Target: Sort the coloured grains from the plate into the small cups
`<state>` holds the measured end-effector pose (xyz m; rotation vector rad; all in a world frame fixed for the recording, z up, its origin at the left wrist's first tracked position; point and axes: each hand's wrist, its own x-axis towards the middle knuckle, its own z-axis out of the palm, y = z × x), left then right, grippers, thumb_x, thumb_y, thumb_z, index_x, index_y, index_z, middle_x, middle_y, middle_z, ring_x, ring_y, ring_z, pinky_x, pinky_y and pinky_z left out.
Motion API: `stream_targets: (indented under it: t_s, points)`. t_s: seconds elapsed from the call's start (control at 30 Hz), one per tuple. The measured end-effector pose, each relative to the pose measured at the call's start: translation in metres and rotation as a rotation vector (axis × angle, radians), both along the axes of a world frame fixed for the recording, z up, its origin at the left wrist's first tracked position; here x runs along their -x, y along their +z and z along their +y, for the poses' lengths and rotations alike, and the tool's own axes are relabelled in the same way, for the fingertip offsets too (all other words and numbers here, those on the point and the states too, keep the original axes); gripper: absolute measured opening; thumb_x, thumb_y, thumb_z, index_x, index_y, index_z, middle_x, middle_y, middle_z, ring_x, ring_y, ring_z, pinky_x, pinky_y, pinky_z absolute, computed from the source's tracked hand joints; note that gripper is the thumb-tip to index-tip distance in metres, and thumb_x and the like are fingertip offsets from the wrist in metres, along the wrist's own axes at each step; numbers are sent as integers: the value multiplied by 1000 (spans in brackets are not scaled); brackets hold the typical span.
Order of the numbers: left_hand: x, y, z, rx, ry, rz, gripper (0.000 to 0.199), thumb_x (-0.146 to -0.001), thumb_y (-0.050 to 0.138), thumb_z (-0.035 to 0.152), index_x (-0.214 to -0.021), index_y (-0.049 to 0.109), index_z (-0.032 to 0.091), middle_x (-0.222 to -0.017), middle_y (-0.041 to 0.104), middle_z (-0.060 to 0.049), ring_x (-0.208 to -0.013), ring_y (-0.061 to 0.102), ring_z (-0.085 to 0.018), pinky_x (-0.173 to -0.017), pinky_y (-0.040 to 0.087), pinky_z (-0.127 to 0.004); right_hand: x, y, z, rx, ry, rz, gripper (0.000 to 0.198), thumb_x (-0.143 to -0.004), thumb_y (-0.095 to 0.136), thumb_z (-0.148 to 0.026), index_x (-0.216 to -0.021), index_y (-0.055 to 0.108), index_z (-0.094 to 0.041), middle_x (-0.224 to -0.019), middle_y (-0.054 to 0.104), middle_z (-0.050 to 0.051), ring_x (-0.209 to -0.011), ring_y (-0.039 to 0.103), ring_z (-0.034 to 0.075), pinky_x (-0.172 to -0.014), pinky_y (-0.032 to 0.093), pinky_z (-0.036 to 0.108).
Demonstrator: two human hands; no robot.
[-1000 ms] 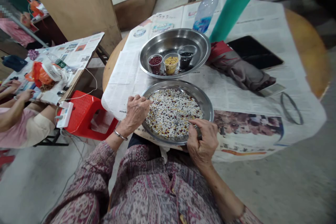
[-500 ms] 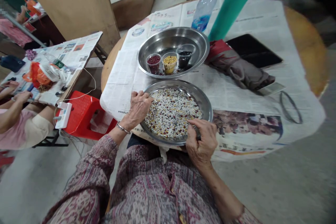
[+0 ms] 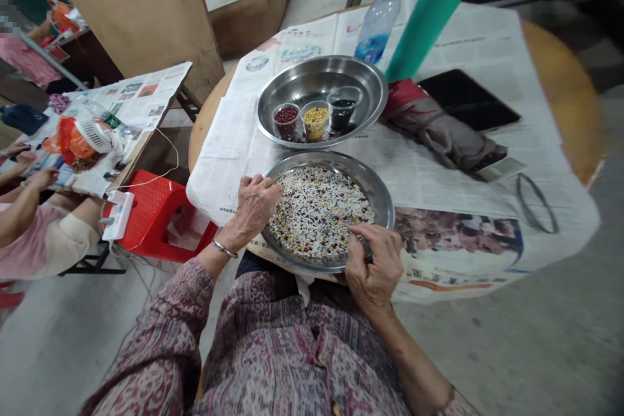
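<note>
A round metal plate (image 3: 381,190) lies near the table's front edge. White grains like rice, mixed with red, yellow and dark beans (image 3: 319,211), are spread over it. My left hand (image 3: 256,207) rests at its left rim with curled fingers, the tips bent down at the edge of the grains and hidden from me. At the right rim, my right hand (image 3: 374,263) has thumb and forefinger closed together over the grains. Whatever is between those fingers is too small to make out. Behind the plate, a metal basin (image 3: 273,94) holds cups of red beans (image 3: 285,122), yellow kernels (image 3: 315,122) and black beans (image 3: 344,110).
Newspaper (image 3: 224,162) covers the round table. A water bottle (image 3: 379,19), a green cylinder (image 3: 433,13), a folded umbrella (image 3: 439,127), a black tablet (image 3: 470,99) and a dark loop (image 3: 536,205) lie or stand around. Left are a red stool (image 3: 151,227) and another person's arms (image 3: 29,201).
The view has shifted slightly. Both hands stay at the same places on the plate, with hardly any visible movement of the fingers.
</note>
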<state>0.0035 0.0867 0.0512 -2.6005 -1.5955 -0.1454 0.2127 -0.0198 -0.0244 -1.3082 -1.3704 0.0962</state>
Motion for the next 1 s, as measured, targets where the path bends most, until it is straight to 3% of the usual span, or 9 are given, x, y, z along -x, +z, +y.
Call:
stream_targets:
  t_s: [0.27, 0.43, 0.53, 0.63, 0.73, 0.8, 0.9, 1.0]
  points:
    - [1, 10, -11, -33, -6, -96, 19, -99, 51, 23, -98, 71, 25, -93, 73, -2, -92, 59, -20, -84, 39, -36, 1, 0, 0, 5, 0, 6, 13, -90, 56, -17, -97, 66, -22, -91, 70, 4, -91, 65, 21, -86, 49, 41]
    - [-2, 29, 2, -71, 3, -168, 18, -100, 52, 26, -106, 69, 25, -99, 73, -2, -94, 60, -19, -88, 42, -35, 0, -1, 1, -15, 20, -8, 14, -90, 57, -15, -99, 66, -22, -92, 70, 5, -92, 64, 22, -86, 50, 40]
    - [-11, 42, 32, -164, 1, -220, 20, -101, 50, 26, -108, 69, 25, -102, 72, -3, -99, 60, -20, -91, 43, -36, -1, -2, 0, -16, 26, -6, 15, -89, 57, -15, -99, 66, -22, -92, 70, 5, -92, 64, 22, -86, 50, 41]
    - [-21, 50, 80, -243, 2, -270, 23, -101, 47, 23, -108, 69, 25, -104, 72, -4, -101, 60, -21, -93, 43, -38, -1, -4, 0, -20, 34, -18, 15, -89, 57, -15, -100, 65, -22, -92, 70, 5, -92, 63, 22, -85, 49, 41]
    - [-28, 52, 125, -223, 28, -248, 26, -98, 48, 15, -109, 69, 25, -106, 72, -4, -103, 60, -22, -93, 44, -41, -1, -6, 1, -25, 38, -37, 16, -90, 57, -14, -102, 65, -21, -93, 70, 5, -91, 63, 22, -85, 49, 41]
    - [-29, 51, 139, -186, 33, -239, 33, -94, 48, 8, -115, 67, 25, -108, 72, -5, -103, 61, -22, -93, 46, -41, -1, -7, 1, -32, 35, -41, 16, -90, 57, -14, -102, 65, -21, -93, 70, 5, -91, 64, 22, -85, 49, 41]
    - [-23, 47, 126, -197, -12, -284, 37, -94, 47, 6, -123, 62, 23, -111, 71, -5, -102, 61, -20, -96, 47, -37, -1, -5, 1, -40, 29, -35, 16, -90, 57, -14, -102, 65, -21, -93, 70, 5, -91, 64, 22, -86, 50, 40]
    - [-13, 42, 79, -202, -41, -317, 22, -98, 50, 16, -114, 65, 21, -104, 71, -5, -100, 61, -19, -92, 48, -35, 0, -3, 1, -33, 21, -34, 16, -89, 57, -12, -100, 65, -21, -92, 70, 5, -92, 64, 21, -86, 50, 40]
